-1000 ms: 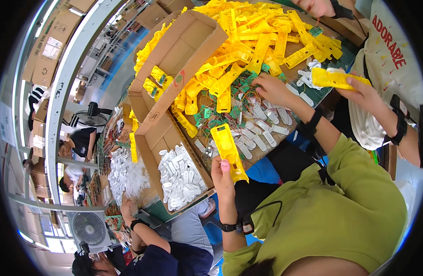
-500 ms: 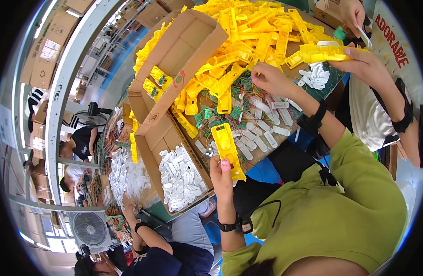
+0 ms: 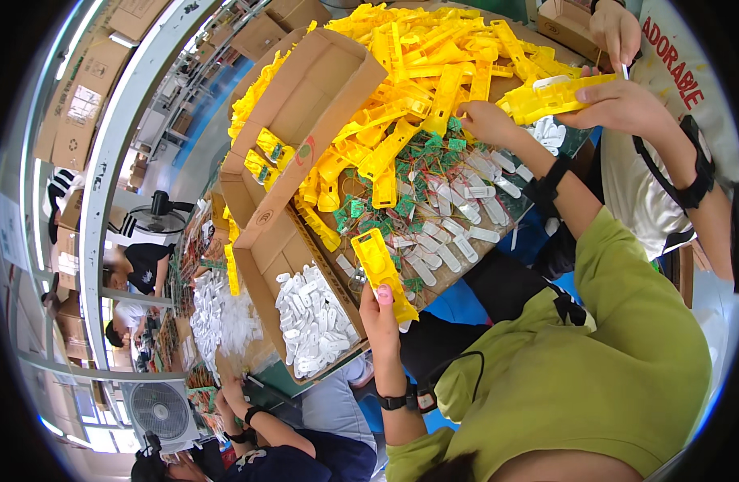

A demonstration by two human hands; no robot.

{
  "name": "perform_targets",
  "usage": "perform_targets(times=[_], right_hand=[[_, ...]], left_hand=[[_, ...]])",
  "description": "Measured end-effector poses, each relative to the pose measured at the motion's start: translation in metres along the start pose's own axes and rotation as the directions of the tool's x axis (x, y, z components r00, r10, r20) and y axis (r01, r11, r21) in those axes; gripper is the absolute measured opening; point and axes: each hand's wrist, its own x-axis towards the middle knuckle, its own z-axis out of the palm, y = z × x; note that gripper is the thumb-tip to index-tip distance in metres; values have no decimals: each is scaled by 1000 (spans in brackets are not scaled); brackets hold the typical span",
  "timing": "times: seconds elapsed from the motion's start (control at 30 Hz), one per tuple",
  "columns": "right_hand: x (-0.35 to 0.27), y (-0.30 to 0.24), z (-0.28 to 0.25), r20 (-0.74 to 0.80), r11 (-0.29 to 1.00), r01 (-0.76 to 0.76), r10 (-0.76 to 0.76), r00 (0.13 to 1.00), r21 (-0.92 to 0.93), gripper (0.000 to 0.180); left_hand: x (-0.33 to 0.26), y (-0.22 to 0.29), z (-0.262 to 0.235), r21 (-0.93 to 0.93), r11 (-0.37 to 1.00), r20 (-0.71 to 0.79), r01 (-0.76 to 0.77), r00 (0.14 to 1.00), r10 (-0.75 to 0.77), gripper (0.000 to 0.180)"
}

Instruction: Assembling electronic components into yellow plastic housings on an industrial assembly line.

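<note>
My left hand [image 3: 380, 320] is closed on the lower part of a long yellow plastic housing [image 3: 379, 261], its thumb on the near face. The housing is tilted and lies over the table's near edge, beside the cardboard box. My right hand [image 3: 491, 124] is stretched across the table with fingers curled together. Its fingertips are at the border between the heap of yellow housings [image 3: 429, 48] and the green circuit boards [image 3: 421, 146] with thin wires. What those fingers hold, if anything, is too small to make out. White oblong plastic pieces [image 3: 442, 255] are spread below the boards.
An open cardboard box [image 3: 261, 221] holds many white pieces [image 3: 309, 321], with yellow parts on its flap. To the right, a co-worker's hands [image 3: 622, 104] hold another yellow housing [image 3: 546, 98] and a thin tool. Another person works at the lower left beside white pieces [image 3: 216, 313].
My right hand has moved slightly away from me and to the right. My left hand and its housing have shifted a little left and down. The co-worker has tilted the other housing.
</note>
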Motion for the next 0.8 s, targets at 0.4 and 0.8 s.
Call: perform_targets(times=[0.4,0.8], right_hand=[[3,-6,33,-87,928,-168,148,985,-333,22],[24,-22,13,-179,976,-147,118,977,-158,18]], left_hand=[[-3,3,-4,28,999,11,37,999,-37,38],[-1,8,-6,91,996,-28,20,999,-18,38]])
